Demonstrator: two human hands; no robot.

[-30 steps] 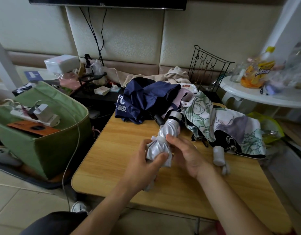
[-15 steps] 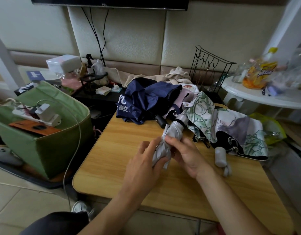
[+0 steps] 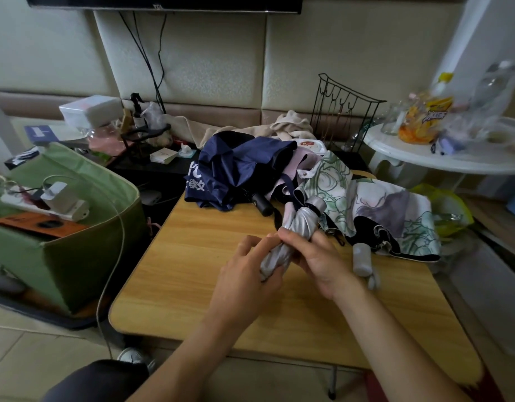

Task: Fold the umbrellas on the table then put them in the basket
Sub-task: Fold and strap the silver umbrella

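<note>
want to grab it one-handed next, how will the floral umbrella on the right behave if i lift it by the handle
Probably floppy: the floral umbrella lies unfolded, its canopy spread loose over the table, so the cloth would likely dangle and drag. Its pale handle looks smooth and rounded, so it may slip or roll. It seems light for its size.

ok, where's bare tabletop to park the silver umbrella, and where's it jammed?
Free: the near-left of the wooden table, between the left hand and the left edge; also the near strip under the forearms. Crowded: the far edge, with the navy umbrella and floral umbrella; a grey handle lies right of the right hand, which grips the silver umbrella.
</note>
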